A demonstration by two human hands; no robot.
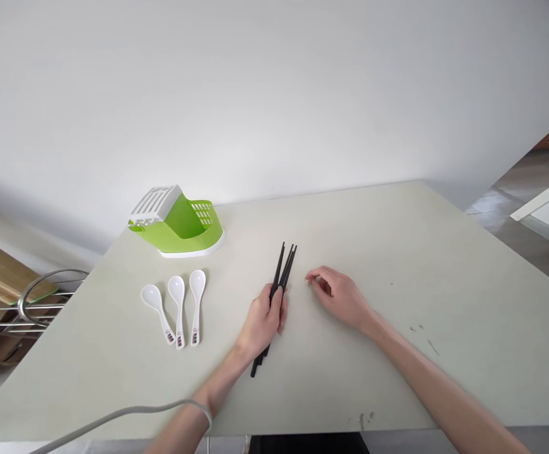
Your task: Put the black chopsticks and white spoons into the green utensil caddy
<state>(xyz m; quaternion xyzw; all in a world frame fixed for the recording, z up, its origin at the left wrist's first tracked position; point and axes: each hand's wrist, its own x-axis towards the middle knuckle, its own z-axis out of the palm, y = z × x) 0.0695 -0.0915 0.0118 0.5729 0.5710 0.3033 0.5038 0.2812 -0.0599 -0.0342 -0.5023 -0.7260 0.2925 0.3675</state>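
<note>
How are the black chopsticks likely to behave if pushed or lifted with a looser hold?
Likely stiff: the black chopsticks run straight above and below the left grip. Probably light for their length, being so slender. They may splay or slide against one another if loosened, since their upper ends fan apart and no band is visible.

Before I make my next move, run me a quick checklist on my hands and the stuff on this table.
1. Chopsticks gripped: ok; your left hand is wrapped around the black chopsticks.
2. Chopstick ends lined up: not ok; the tips fan apart and the lower ends are staggered.
3. Chopstick count: cannot tell; your hand and the overlap hide some.
4. Right hand free: ok; fingers curled, nothing seen in it.
5. Spoons apart from the chopsticks: ok; three white spoons lie to their left.
6. Gray cable off your left forearm: cannot tell; it crosses in view, contact unclear.
</note>
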